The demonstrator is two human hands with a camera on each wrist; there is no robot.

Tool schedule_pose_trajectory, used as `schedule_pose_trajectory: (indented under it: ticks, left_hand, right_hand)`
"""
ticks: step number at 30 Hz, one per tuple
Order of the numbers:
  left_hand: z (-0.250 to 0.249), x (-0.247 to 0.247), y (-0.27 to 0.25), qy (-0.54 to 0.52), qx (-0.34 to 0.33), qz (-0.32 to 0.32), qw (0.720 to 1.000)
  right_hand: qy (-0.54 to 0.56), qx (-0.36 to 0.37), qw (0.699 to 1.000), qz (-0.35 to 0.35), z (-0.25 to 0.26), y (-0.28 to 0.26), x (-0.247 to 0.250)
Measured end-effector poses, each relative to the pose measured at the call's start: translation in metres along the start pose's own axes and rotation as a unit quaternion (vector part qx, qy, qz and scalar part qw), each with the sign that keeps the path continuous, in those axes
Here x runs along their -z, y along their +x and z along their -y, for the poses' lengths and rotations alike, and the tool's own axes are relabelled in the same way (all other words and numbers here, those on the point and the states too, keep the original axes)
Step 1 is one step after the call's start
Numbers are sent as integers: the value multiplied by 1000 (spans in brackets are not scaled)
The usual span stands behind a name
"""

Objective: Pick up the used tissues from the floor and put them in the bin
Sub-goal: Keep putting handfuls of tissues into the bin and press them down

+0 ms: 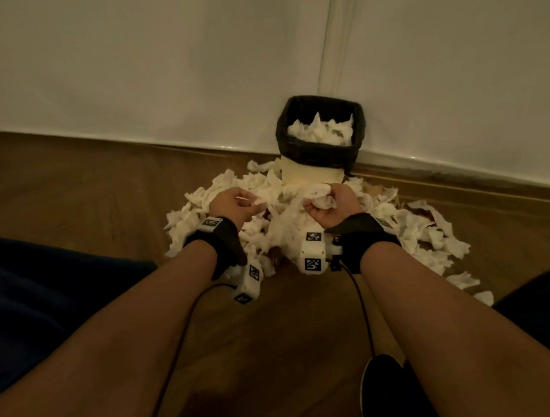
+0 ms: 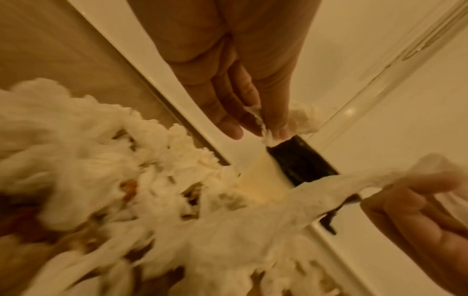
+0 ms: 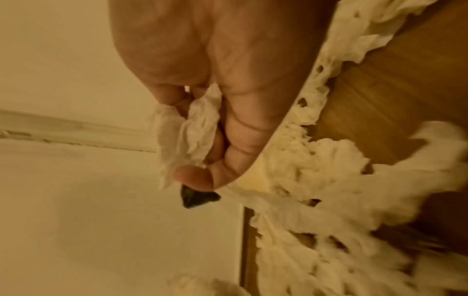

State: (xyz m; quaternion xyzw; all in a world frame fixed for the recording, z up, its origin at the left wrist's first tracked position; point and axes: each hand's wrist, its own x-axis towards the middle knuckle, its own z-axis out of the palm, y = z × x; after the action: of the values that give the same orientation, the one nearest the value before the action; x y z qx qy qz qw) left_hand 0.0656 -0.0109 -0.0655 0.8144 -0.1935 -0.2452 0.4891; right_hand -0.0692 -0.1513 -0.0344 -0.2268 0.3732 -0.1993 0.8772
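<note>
Wooden floor [image 1: 70, 190] — tissue heap [image 1: 415, 231] crowds the bin [image 1: 322, 153]; both hands' fingers pinch tissue.

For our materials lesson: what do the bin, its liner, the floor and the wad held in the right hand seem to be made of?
Bin: probably smooth cream plastic; even, matte side.
Liner: likely thin black plastic film; wrinkled and folded over the rim.
Floor: wood or wood-look laminate; brown grain streaks.
Wad in the right hand: soft white tissue paper; crumpled, ragged edges.
</note>
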Motion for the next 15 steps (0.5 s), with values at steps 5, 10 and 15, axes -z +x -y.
schedule_pose_trajectory:
  ticks: [5,10,15]
  left_hand:
    - [-60,-12,28,-74,-59,-42,995]
    - [-97,-25,49,-91,-108,-53,988]
    - [-130,-37,67,-87,-151,-75,982]
  right_hand:
    - [97,70,990,79,53,-3,-24]
    - [136,146,967,155,115,-15,-53]
    - [150,174,948,219,167,-20,-74]
